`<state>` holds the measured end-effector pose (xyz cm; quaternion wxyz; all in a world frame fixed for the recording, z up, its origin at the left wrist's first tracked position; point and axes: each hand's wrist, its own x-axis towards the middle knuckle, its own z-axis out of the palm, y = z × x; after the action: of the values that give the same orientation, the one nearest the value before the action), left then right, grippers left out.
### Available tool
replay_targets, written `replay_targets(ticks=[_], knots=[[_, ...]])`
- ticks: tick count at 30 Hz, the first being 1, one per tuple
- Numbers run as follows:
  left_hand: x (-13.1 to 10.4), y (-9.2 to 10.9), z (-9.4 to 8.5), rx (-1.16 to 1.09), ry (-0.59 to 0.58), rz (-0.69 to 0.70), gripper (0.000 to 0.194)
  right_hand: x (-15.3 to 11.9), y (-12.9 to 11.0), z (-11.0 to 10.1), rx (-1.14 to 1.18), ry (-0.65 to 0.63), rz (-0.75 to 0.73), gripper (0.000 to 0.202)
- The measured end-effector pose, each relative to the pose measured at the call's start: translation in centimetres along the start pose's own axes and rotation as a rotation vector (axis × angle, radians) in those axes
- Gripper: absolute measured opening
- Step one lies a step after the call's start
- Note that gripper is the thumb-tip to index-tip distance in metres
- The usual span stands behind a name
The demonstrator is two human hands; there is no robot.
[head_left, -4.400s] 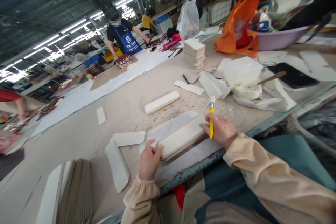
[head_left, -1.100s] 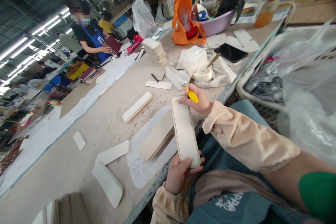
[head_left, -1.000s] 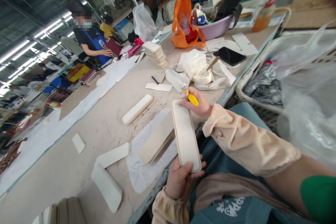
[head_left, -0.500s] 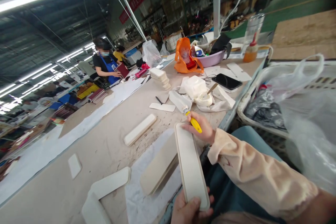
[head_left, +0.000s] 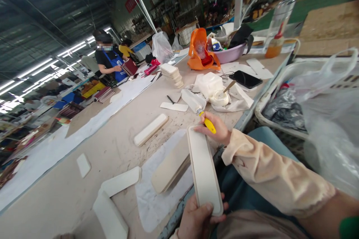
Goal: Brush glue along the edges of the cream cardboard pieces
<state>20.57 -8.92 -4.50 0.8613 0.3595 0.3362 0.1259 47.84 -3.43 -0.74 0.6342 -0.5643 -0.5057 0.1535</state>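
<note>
My left hand [head_left: 198, 216] grips the near end of a long white rounded-end panel [head_left: 206, 173], its thumb on top and fingers beneath. The panel has a beige border and slants above the table's edge. My right hand [head_left: 217, 129] is closed round a yellow-handled scraper [head_left: 209, 125], while its thumb lies on the panel's far end. The tool's broad whitish head points away from me, beside a crumpled white container. Left of the panel, a stack of beige rounded strips [head_left: 171, 168] rests on a white cloth [head_left: 151, 209].
Folded white strips [head_left: 110, 213] and a small stack of white strips [head_left: 151, 129] lie to the left. A phone [head_left: 246, 79], orange bag [head_left: 203, 54] and purple basin [head_left: 228, 55] stand farther back. At right is a plastic basket [head_left: 260, 110]. A co-worker [head_left: 108, 58] stands beyond the table.
The view has shifted slightly, so the table's things sit a little higher in it. Both hands keep their hold on the panel and the scraper.
</note>
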Motion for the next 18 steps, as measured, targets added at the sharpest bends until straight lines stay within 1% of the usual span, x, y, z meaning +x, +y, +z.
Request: replay_targets(ticks=[5, 11, 15, 17, 18], knots=[[-0.3, 0.2, 0.6, -0.005, 0.023, 0.01, 0.051, 0.0, 0.0, -0.1, 0.027, -0.028, -0.015, 0.041], [-0.3, 0.1, 0.9, -0.01, 0.131, 0.041, 0.046, 0.2, 0.1, -0.1, 0.073, 0.005, -0.008, 0.04], [-1.0, 0.4, -0.2, 0.092, 0.232, 0.112, 0.043, 0.0, -1.2, -0.6, 0.059, 0.024, -0.012, 0.039], [-1.8, 1.3, -1.2, 0.164, 0.289, 0.158, 0.041, -0.3, -1.8, -0.8, 0.049, 0.034, 0.004, 0.039], [-2.3, 2.1, -1.8, 0.204, 0.314, 0.192, 0.04, -0.4, -2.0, -0.9, 0.051, 0.028, 0.018, 0.04]])
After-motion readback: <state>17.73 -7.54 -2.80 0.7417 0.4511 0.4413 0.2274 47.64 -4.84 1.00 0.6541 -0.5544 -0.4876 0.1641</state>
